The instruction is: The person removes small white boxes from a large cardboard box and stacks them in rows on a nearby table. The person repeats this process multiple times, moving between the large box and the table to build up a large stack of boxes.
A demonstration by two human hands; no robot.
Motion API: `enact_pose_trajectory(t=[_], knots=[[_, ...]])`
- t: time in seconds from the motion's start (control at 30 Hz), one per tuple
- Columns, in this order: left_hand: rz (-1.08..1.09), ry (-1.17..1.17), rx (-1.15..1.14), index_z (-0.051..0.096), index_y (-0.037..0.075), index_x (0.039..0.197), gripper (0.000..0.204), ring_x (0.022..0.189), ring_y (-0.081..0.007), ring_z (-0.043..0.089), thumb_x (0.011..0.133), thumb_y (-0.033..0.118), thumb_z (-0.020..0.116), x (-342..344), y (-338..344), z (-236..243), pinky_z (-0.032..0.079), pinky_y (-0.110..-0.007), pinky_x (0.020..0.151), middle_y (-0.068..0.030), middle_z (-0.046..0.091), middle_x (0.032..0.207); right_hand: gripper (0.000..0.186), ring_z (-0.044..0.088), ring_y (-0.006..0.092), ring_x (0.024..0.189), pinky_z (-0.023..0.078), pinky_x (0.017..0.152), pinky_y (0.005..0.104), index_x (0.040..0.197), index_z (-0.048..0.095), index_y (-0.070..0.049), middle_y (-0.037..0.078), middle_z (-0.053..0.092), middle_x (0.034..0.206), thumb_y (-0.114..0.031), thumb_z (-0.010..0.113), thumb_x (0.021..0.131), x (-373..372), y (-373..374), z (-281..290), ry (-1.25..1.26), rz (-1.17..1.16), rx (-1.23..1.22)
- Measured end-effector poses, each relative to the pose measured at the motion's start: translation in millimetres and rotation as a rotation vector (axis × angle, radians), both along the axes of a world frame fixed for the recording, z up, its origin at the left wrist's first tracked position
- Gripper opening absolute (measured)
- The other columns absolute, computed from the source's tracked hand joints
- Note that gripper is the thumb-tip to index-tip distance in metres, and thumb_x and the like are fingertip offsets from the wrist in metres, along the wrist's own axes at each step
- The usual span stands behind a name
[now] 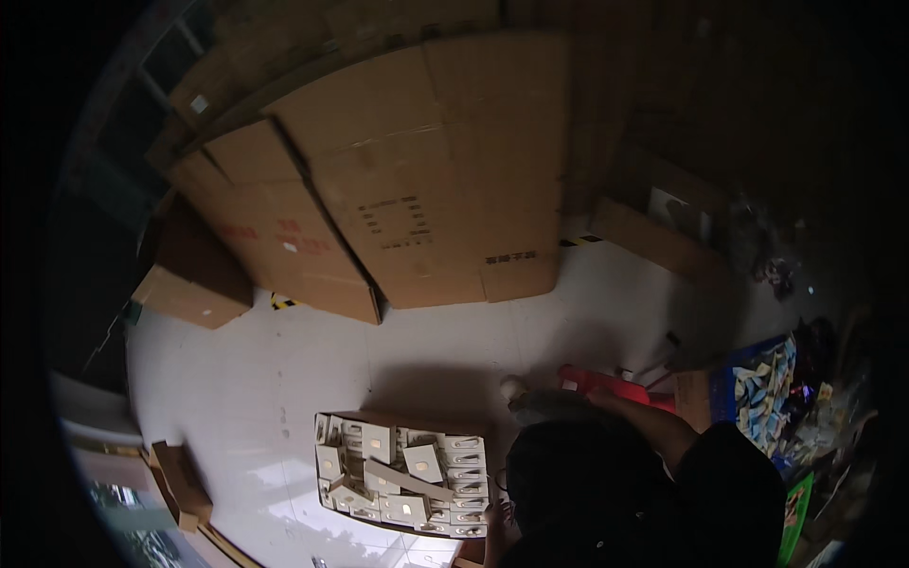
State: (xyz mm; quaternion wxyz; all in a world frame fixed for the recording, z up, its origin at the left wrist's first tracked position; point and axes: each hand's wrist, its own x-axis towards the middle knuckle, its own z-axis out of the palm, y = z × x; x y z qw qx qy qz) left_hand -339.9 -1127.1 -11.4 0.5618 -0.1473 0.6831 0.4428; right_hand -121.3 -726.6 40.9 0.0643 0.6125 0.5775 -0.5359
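Observation:
A shallow box of pale small packages lies on the floor, with several loose packages tilted on top. My left hand is at the box's right edge, partly in shadow; whether its fingers grip it I cannot tell. To the right my dark clothing fills the lower view, with bare skin of a limb angled toward a red object and a pale shoe. I cannot make out my right hand.
Large flattened cardboard sheets stand upright ahead. An open carton sits at left, smaller cardboard below it. A cardboard piece lies at back right. A blue container of wrapped items and plastic bags crowd the right.

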Motion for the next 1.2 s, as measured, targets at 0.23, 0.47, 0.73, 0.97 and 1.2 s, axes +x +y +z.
enact_pose_trajectory(t=[0.23,0.47,0.73,0.97,1.2], knots=[[-0.376,-0.166,-0.195,0.056,0.010,0.108,0.032,0.066,-0.0197,0.055,0.082,0.027,0.049,-85.2,128.7,-0.5,0.039,-0.033,0.046,-0.0068,0.063,0.086,0.047,0.060,0.0357,0.089,0.047,0.075,0.0439,0.090,0.064,0.000,0.024,0.061,0.094,-0.041,0.044,0.079,98.7,5.1,-69.9,-0.273,0.108,0.051],[-0.624,0.086,-0.083,0.055,0.009,0.076,0.020,0.042,-0.0120,0.046,0.084,0.026,0.048,-99.1,324.3,14.7,0.035,-0.027,0.035,-0.0019,0.052,0.059,0.025,0.063,0.0307,0.080,0.049,0.071,0.0431,0.084,0.066,-0.009,0.016,0.064,0.086,-0.028,0.053,0.074,119.8,59.1,-67.2,-0.310,0.082,0.276],[-1.003,0.172,-0.055,0.061,0.009,0.080,0.020,0.042,-0.0073,0.040,0.084,0.023,0.047,-62.5,576.9,40.5,0.031,-0.022,0.039,0.0029,0.047,0.055,0.030,0.061,0.0297,0.080,0.049,0.068,0.0418,0.098,0.065,-0.009,0.015,0.063,0.089,-0.023,0.059,0.072,135.3,99.1,-61.7,-0.195,-0.036,0.263],[-1.233,0.235,-0.092,0.059,0.001,0.104,0.031,0.063,-0.0173,0.058,0.083,0.020,0.046,-0.7,758.4,51.6,0.046,-0.027,0.054,-0.0105,0.062,0.082,0.029,0.060,0.0216,0.070,0.047,0.056,0.0333,0.103,0.060,-0.003,0.013,0.065,0.087,-0.020,0.055,0.080,159.0,149.7,-98.5,0.251,-0.893,0.008],[-1.345,0.201,-0.124,0.060,0.001,0.103,0.029,0.061,-0.0153,0.056,0.083,0.019,0.047,37.2,918.8,16.1,0.044,-0.026,0.054,-0.0082,0.064,0.080,0.033,0.063,0.0267,0.079,0.050,0.069,0.0376,0.097,0.062,-0.003,0.017,0.064,0.087,-0.029,0.057,0.076,187.7,285.7,-64.6,-0.260,-0.383,0.280]])
